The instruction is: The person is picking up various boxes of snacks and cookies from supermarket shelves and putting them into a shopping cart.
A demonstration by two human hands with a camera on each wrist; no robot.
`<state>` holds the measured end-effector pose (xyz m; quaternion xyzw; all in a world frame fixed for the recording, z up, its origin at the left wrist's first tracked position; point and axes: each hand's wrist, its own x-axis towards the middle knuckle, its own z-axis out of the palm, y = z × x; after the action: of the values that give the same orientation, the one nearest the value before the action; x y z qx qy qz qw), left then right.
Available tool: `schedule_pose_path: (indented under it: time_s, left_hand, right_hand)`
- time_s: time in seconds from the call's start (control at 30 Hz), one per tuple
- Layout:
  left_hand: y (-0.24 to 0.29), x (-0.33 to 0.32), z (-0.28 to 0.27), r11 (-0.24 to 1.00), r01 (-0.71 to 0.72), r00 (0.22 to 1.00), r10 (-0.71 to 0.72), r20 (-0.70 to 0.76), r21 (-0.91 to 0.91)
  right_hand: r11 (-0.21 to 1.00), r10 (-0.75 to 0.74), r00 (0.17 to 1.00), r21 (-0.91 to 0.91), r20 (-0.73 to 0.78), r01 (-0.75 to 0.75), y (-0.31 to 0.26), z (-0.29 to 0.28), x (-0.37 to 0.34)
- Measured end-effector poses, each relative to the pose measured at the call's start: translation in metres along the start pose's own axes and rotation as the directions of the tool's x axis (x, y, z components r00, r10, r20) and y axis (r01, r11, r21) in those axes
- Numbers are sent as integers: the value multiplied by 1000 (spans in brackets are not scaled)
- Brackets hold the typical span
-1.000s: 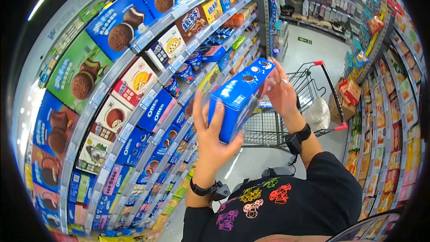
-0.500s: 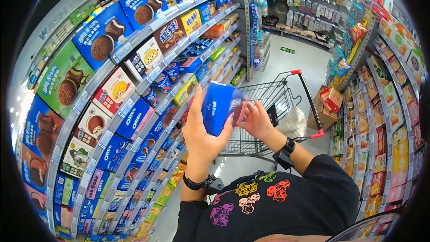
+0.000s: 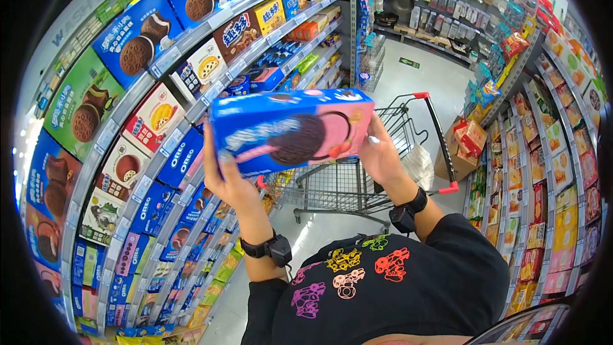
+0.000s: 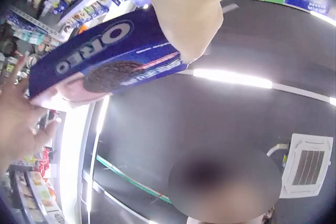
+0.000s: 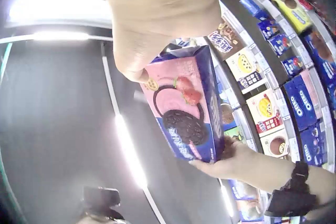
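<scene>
Both hands hold a blue and pink Oreo cookie box (image 3: pixel 290 134) up in front of the chest. A dark cookie and strawberries are printed on its broad face, which is turned toward the head camera. At the box's left end my left hand (image 3: pixel 231 182) grips with the thumb on the printed face. My right hand (image 3: pixel 383 158) holds the opposite end, thumb near the front corner. In the right wrist view, the left hand (image 5: pixel 226 162) supports the box's lower end. The left wrist view shows OREO lettering along the box's narrow side (image 4: pixel 94 45).
Shelves on the left carry Oreo packs (image 3: pixel 182 156) and other cookie boxes (image 3: pixel 159 120). Beyond the hands stands a wire shopping cart (image 3: pixel 332 195) with a white bag (image 3: pixel 418 166) at its handle end. A cardboard carton (image 3: pixel 461 153) sits by the right-hand shelves.
The box has turned from end-on to broad side facing the head camera. The hands have moved apart to its two ends, and the right hand has come onto the right end.
</scene>
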<state>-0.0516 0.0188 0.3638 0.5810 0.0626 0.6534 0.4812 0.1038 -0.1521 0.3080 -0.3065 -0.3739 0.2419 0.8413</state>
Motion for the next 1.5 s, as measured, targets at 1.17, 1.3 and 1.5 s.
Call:
schedule_pose_path:
  time_s: [1.17, 1.3, 1.5]
  left_hand:
    - [-139, -99, -18, 394, 874, 484, -644, 593, -285]
    - [-139, -104, -16, 449, 863, 495, -653, 574, -233]
    - [-121, -108, -11, 545, 829, 504, -629, 592, -127]
  right_hand:
    - [-201, -629, 515, -762, 582, 616, 45, 49, -5]
    - [-169, -635, 517, -756, 575, 633, 43, 45, -6]
    - [-192, -607, 515, -740, 605, 644, 38, 43, -10]
